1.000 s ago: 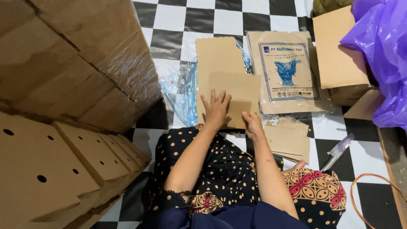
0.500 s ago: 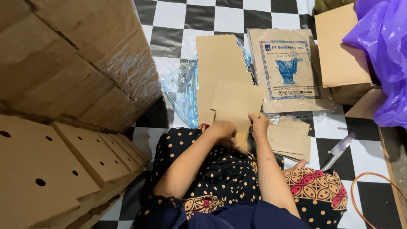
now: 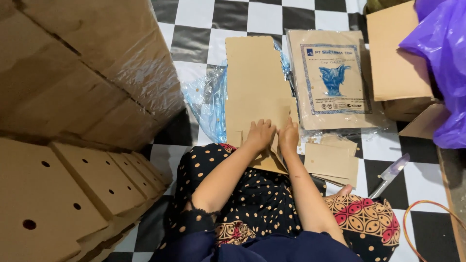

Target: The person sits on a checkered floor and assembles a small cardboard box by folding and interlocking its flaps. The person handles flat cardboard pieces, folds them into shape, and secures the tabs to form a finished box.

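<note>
Head view: the left hand (image 3: 261,133) and right hand (image 3: 289,136) sit side by side, fingers curled over the near edge of a flat cardboard sheet (image 3: 255,92) on the checkered floor (image 3: 194,43). Each grip seems clenched on it, thumbs hidden. A printed packet (image 3: 335,80) lies just beside it.

The cardboard sheet (image 3: 255,92) under the hands looked matt, smooth and brown. Beside it, the plastic wrap (image 3: 206,104) was thin, blue and glossy, and the purple bag (image 3: 444,58) shone too. The floor tiles (image 3: 194,29) looked polished.
</note>
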